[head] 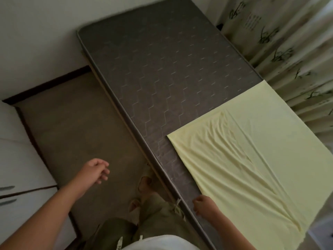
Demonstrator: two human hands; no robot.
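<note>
While the person stands on the brown floor (72, 123) beside the bed, a white cupboard (21, 150) with dark trim fills the left edge of the view. Just right of it, the left hand (95, 170) hangs in the air above the floor, its fingers (103, 175) loosely curled and holding nothing. Bare feet (146, 183) show near the bed's side, below olive trousers (158, 213). The grey quilted mattress (153, 69) runs from the near right to the far wall (36, 33), most of it uncovered. At its near left edge the right hand (203, 204) rests with the fingers (196, 202) bent, touching the left edge of the pale yellow sheet (252, 150); whether they pinch the cloth or only lie against it cannot be told. The sheet lies spread over the near right part of the mattress, flat at its far end and creased toward the near end, its right side reaching the mattress's right edge. A leaf-patterned curtain (288, 51) hangs along the right.
</note>
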